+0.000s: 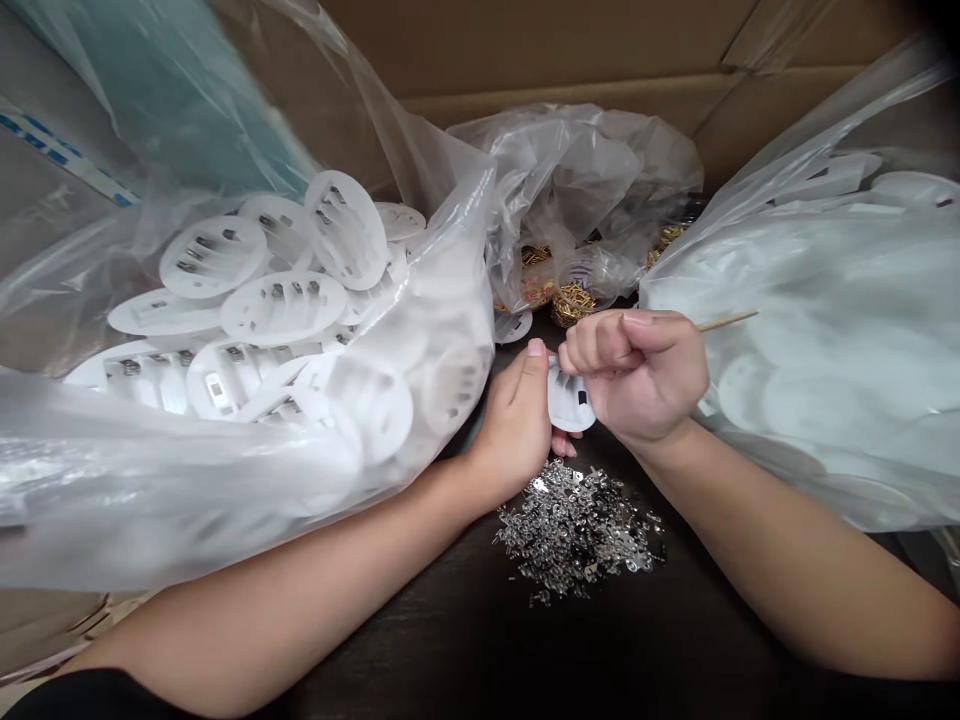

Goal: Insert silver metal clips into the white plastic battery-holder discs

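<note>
White plastic disc (574, 400) held between both hands

The left hand (511, 420) curls round the disc's edge, thumb on top. The right hand (637, 375) is closed in a fist on a thin wooden stick (727, 321), knuckles against the disc. Just below the hands lie silver metal clips (574, 530). Left of them sits a clear plastic bag (450, 255) of similar discs, right another bag (825, 330), ahead brass-coloured clips (574, 305)

A bag of plastic discs (187, 480) lies left; a second bag (840, 300) right; metal clips (574, 530) between.
</note>
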`<move>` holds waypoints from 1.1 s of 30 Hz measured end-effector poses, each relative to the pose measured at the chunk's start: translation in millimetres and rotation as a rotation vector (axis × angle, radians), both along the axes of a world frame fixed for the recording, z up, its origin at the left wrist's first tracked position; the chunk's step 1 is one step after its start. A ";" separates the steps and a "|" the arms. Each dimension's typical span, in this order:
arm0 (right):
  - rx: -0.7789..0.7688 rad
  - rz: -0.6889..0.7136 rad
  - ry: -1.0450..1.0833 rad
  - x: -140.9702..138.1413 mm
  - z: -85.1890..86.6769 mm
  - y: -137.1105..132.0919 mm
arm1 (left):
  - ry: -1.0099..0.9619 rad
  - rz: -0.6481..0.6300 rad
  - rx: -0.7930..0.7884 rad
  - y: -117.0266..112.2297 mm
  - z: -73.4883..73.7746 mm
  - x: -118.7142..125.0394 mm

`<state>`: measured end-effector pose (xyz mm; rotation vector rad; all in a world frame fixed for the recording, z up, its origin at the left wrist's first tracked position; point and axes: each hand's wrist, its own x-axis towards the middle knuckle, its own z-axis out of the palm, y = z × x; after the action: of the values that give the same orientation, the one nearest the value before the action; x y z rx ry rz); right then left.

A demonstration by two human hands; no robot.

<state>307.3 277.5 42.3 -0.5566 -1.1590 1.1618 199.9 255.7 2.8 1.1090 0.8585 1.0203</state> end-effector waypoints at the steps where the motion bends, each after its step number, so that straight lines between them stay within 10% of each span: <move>1: 0.001 0.009 0.006 -0.1 -1.8 1.0 | 0.006 0.004 0.006 0.0 -0.8 0.0; 17: -0.131 0.332 0.172 25.1 9.3 10.9 | -0.008 -0.035 0.054 -1.8 -4.7 -0.6; 23: -0.125 -0.013 -0.050 31.3 31.9 -4.3 | -0.072 -0.015 0.093 -2.8 0.6 -2.1; 26: -0.230 -0.178 -0.134 36.7 22.2 -14.5 | -0.097 0.023 0.105 -3.7 -0.8 -2.1; 33: -0.480 0.003 -0.081 41.8 -24.0 -29.5 | -0.085 0.091 0.160 -4.3 0.6 -3.3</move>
<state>349.1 248.0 18.2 -0.9733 -0.9459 1.4396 196.6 251.4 3.4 1.1607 0.7753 1.2207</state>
